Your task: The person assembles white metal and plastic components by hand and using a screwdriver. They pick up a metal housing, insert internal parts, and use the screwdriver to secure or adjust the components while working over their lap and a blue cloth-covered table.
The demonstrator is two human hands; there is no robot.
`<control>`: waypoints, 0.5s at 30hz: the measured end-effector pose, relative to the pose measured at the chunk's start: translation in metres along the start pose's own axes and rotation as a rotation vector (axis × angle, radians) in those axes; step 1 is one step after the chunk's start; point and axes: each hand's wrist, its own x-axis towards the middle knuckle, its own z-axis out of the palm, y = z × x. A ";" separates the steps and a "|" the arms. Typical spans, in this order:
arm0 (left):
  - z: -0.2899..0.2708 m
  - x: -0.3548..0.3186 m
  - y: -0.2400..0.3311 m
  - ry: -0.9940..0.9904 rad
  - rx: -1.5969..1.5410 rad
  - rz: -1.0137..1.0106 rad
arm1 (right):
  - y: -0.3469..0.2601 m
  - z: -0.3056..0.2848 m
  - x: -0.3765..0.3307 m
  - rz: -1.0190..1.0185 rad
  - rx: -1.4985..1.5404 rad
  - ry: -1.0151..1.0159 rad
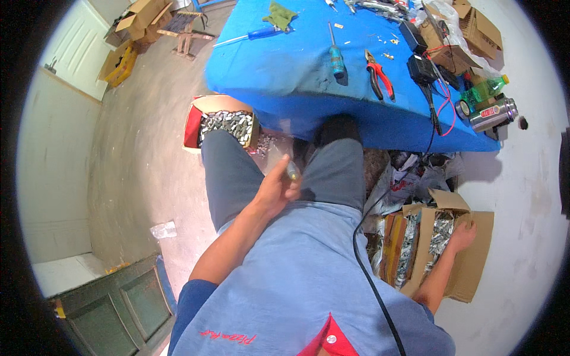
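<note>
Your left hand (pixel 279 188) sits mid-frame over your lap, fingers closed on a small yellowish cylindrical part (pixel 293 171) — its long axis runs up-frame, tip toward the blue-covered table (pixel 279 65). Your right hand (pixel 462 233) reaches lower right into the open brown cardboard box of small silvery metal pieces (pixel 442 234) — fingers loosely spread on them, nothing visibly gripped.

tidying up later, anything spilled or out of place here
Yes: small silvery parts lie spilled on the floor beside the red-lined box near the blue table. The right hand reaches into another cardboard box.
</note>
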 end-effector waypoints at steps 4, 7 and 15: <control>0.013 0.000 0.002 0.053 0.051 -0.021 | -0.128 0.017 -0.050 0.028 0.741 -0.477; 0.009 -0.004 0.001 0.066 0.069 0.012 | -0.275 -0.017 -0.122 -0.240 1.005 -0.999; -0.009 -0.004 -0.001 0.068 0.069 0.046 | -0.387 -0.044 -0.200 -0.558 1.202 -1.220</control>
